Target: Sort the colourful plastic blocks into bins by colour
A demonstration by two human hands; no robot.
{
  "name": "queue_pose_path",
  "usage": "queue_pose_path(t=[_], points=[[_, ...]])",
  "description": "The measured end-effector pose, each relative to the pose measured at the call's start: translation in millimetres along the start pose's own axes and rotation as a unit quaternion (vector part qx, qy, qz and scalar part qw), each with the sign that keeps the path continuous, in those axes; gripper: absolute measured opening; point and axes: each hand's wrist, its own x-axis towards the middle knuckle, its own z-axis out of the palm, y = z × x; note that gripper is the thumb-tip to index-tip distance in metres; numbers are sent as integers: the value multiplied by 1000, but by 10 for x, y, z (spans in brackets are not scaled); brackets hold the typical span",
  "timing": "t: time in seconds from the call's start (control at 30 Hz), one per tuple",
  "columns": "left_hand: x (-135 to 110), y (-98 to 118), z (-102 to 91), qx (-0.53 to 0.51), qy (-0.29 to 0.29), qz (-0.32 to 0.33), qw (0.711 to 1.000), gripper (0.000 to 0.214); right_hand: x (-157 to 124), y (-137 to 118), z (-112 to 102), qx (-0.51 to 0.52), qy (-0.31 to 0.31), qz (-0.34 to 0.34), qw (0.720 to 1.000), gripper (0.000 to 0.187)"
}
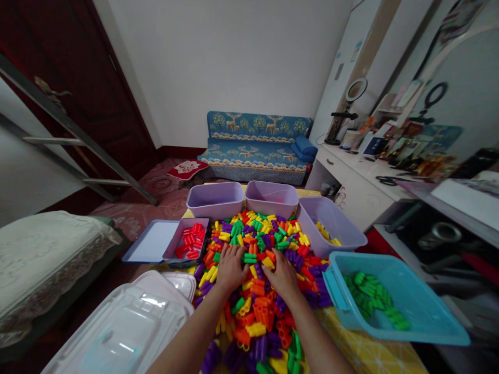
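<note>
A heap of tube-shaped plastic building pieces point(262, 309) in red, orange, yellow, green and purple covers the middle of the table. My left hand point(232, 267) lies on the heap with its fingers stretched forward, and its thumb is beside a green piece point(250, 257). To its right, my right hand point(282, 274) has its thumb and fingers around a yellow piece point(268, 263), close to an orange one. A small dark-edged box point(176, 248) at the left contains red pieces point(191, 241). Green pieces point(372, 296) lie in a turquoise bin point(429, 332) at the right.
Two lilac bins point(215, 202) stand along the far table edge. Another lilac bin point(339, 221) at the right has a few yellow pieces. Clear plastic lids point(132, 327) lie at the near left. Beyond the table are a blue sofa point(253, 150) and a white dresser point(351, 179).
</note>
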Motion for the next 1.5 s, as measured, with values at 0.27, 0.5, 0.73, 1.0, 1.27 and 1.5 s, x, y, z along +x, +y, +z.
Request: queue_pose_path(t=[0.27, 0.5, 0.73, 1.0, 1.27, 1.5], points=[[2, -9, 16, 0, 3, 3, 1000, 37, 73, -7, -30, -24, -47, 46, 998, 56], [-4, 12, -9, -2, 1, -1, 1000, 35, 79, 15, -3, 39, 87, 53, 994, 56], [0, -3, 18, 0, 7, 3, 1000, 37, 33, -293, -91, 28, 66, -129, 989, 59], [2, 0, 9, -4, 8, 6, 1000, 36, 109, -330, -108, -83, -33, -47, 995, 54], [-2, 12, 0, -2, 0, -6, 1000, 35, 102, -241, -250, -118, -20, -1, 993, 36], [-2, 7, 12, -2, 14, 1, 1000, 34, 127, -139, -377, -47, -106, -86, 989, 30]])
